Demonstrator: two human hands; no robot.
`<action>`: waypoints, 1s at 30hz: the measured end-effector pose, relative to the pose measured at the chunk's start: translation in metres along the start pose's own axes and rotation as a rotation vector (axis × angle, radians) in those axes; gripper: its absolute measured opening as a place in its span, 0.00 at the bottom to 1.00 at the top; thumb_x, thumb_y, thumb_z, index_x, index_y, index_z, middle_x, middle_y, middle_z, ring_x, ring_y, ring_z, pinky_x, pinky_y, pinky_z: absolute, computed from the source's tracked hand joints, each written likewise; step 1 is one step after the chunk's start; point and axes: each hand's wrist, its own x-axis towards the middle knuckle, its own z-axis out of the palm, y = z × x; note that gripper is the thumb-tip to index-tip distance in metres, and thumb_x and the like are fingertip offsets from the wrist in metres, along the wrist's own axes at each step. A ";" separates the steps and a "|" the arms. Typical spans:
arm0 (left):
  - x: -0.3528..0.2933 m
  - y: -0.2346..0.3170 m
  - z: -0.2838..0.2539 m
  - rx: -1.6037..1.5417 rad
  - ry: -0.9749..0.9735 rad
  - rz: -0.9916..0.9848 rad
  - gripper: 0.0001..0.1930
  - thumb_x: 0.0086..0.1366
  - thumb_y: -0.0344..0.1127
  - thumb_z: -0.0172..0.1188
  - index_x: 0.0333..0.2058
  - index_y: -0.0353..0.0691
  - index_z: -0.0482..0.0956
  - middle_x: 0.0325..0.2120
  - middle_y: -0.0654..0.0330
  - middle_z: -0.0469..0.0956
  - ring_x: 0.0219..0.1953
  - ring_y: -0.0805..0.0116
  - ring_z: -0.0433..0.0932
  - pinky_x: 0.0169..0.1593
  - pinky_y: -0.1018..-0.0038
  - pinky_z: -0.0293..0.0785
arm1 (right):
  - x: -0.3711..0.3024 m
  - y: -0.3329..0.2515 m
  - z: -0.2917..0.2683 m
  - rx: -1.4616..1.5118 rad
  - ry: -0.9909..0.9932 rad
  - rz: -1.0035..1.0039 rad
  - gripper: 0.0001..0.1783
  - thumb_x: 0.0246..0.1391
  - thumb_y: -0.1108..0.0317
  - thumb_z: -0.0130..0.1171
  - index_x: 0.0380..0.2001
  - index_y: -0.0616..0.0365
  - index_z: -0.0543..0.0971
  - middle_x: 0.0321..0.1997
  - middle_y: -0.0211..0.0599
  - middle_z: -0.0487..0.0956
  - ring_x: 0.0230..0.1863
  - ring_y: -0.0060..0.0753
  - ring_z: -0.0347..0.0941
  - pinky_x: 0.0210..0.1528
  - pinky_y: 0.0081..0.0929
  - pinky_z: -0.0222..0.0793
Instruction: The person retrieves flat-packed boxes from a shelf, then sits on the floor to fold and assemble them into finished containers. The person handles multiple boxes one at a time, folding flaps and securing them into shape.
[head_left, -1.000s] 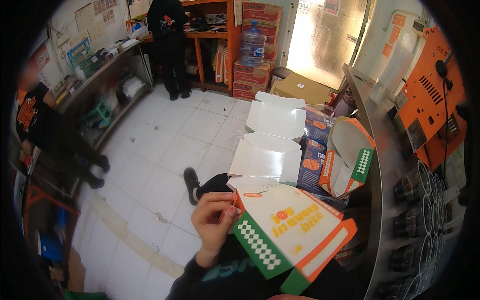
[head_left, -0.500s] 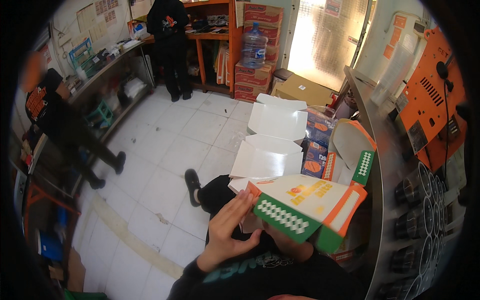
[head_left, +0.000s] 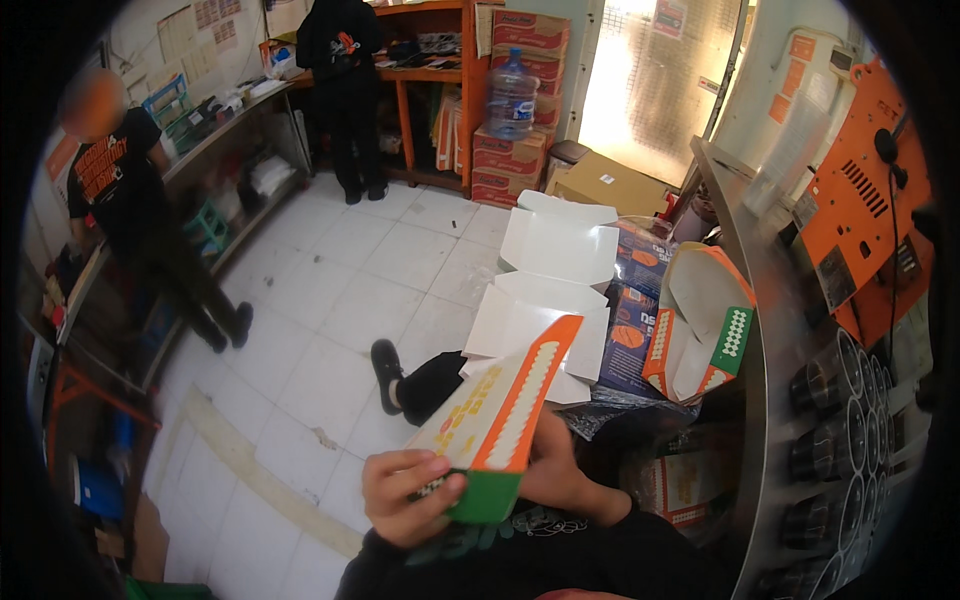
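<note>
A folded cardboard food box (head_left: pixel 512 415) in white, orange and green is held in front of my torso. Its white face has yellow print, and a scalloped white pattern runs along the orange side. My left hand (head_left: pixel 408 492) grips the lower left of the box, fingers bent over its green end. On the other side, my right hand (head_left: pixel 562 468) holds the box; some of its fingers are hidden behind the cardboard. Beyond it lie opened white boxes (head_left: pixel 560 240), insides up. To their right, a similar box (head_left: pixel 708 325) stands with its top open.
Purple printed packs (head_left: pixel 632 325) lie under the boxes. A metal counter (head_left: pixel 755 400) at right carries stacked dark cups (head_left: pixel 825 445). Two people stand at left, one near a long bench (head_left: pixel 235 115). Red cartons (head_left: pixel 510 165) and a water jug (head_left: pixel 512 100) are at the back.
The box has been turned and brought left and nearer to me, so its orange side now faces up. Both hands have shifted with it. The person at left has moved slightly right.
</note>
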 end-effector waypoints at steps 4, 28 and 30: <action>0.016 0.008 -0.004 0.106 -0.266 0.110 0.20 0.36 0.30 0.70 0.35 0.54 0.86 0.40 0.73 0.79 0.32 0.72 0.71 0.32 0.80 0.70 | -0.003 -0.019 -0.009 0.326 -0.043 -0.321 0.35 0.46 0.72 0.69 0.55 0.61 0.61 0.62 0.46 0.61 0.64 0.39 0.60 0.62 0.41 0.60; 0.001 0.005 -0.005 -0.398 -0.123 -0.071 0.09 0.57 0.30 0.67 0.35 0.33 0.79 0.43 0.49 0.79 0.48 0.49 0.79 0.46 0.63 0.79 | -0.017 0.014 0.010 0.069 -0.078 -0.277 0.21 0.49 0.71 0.66 0.49 0.58 0.76 0.50 0.39 0.77 0.51 0.36 0.74 0.53 0.31 0.68; -0.001 -0.001 0.003 -0.463 -0.152 -0.047 0.13 0.61 0.35 0.64 0.38 0.31 0.80 0.45 0.45 0.78 0.48 0.44 0.78 0.48 0.61 0.78 | -0.016 0.006 0.008 -0.125 0.106 -0.374 0.22 0.49 0.71 0.67 0.49 0.58 0.77 0.50 0.38 0.78 0.50 0.34 0.75 0.52 0.31 0.68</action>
